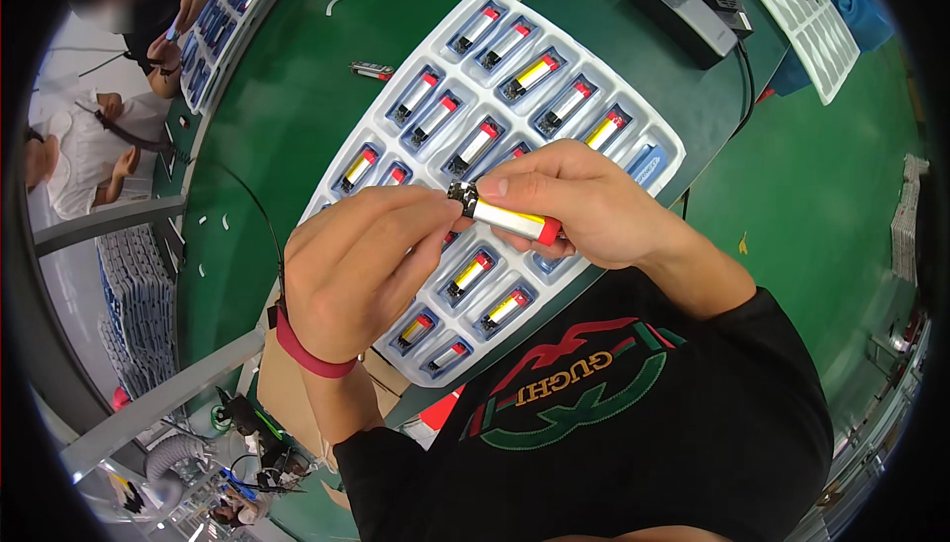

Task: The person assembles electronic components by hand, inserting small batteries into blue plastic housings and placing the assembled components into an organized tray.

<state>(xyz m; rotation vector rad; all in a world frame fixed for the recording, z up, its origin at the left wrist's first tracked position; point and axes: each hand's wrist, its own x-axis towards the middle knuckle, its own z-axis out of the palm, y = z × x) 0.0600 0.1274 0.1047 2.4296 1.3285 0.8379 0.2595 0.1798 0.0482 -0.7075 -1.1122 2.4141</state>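
Note:
Over the white tray (416,65), my right hand (579,200) grips a small cylindrical battery cell (508,217). Its body is silver and yellow, one end is red and the other carries a dark end piece. The fingers of my left hand (366,260) are closed at that dark end and meet it at the tips. What lies between those fingertips is hidden. Similar cells, such as a red-ended battery cell (532,77), lie singly in the tray's blue-lined pockets. My hands cover several pockets in the middle.
The tray rests on a green table (287,57). Behind it on the right are a black power adapter (685,17) and another white tray (807,22). A loose cell (371,71) lies left of my tray. At far left, co-workers sit near a filled tray (223,22) and stacked trays (139,295).

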